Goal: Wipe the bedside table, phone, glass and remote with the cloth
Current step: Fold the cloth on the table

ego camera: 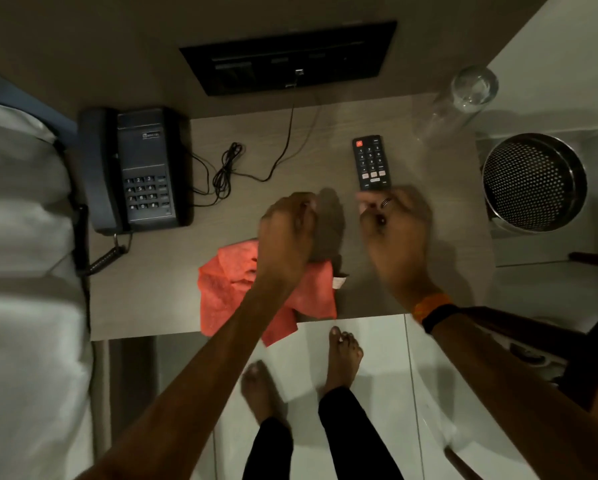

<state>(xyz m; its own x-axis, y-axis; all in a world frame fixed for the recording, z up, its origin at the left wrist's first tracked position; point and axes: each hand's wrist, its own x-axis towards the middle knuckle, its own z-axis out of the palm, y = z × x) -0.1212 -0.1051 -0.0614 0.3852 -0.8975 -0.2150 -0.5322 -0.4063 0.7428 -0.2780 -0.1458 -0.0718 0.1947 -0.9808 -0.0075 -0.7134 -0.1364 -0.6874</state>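
Note:
The grey-brown bedside table (pixel 145 292) carries a black desk phone (pixel 141 168) at the left. A black remote (pixel 372 161) is at the right of the middle, and a clear glass (pixel 470 88) stands at the far right corner. A crumpled orange-red cloth (pixel 228 282) lies at the table's front edge and partly hangs over it. My left hand (pixel 285 233) hovers just beyond the cloth with loose fingers and holds nothing. My right hand (pixel 394 223), blurred, closes on the remote's near end, which it hides.
A thin black cable (pixel 228 168) lies coiled between phone and remote and runs up to a dark wall panel (pixel 290 57). A perforated metal bin (pixel 533 181) stands on the floor at the right. White bedding (pixel 20 237) borders the left. My bare feet stand on white tiles below the front edge.

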